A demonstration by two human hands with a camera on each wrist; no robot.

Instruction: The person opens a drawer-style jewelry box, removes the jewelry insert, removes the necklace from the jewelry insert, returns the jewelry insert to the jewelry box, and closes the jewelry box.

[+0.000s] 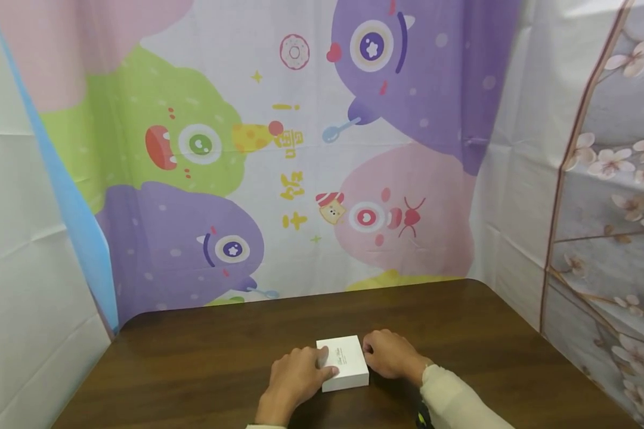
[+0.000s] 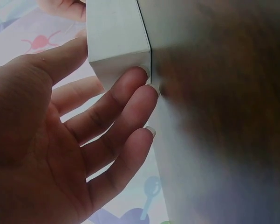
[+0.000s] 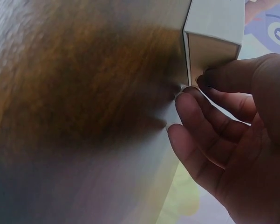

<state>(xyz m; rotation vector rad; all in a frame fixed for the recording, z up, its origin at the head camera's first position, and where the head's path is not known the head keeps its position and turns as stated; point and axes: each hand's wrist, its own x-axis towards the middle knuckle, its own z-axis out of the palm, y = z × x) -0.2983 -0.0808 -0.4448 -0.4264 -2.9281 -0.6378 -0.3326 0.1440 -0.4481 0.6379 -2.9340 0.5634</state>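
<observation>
A small white box (image 1: 346,358) with dark lettering on its top lies on the brown table between both hands. My left hand (image 1: 296,376) holds it from the left: the thumb lies over the top edge and bent fingers (image 2: 132,80) rest against the side. On the opposite side is my right hand (image 1: 390,354), its fingers curled. In the right wrist view the thumb and a fingertip come together at the low edge of the box's side (image 3: 210,50). Whatever lies between those two tips is hidden.
The brown wooden table (image 1: 220,345) has rounded far corners. Behind it hangs a cloth (image 1: 306,262) printed with cartoon monsters. White cloth (image 1: 32,238) hangs at the left, and a flower-patterned curtain (image 1: 606,238) at the right.
</observation>
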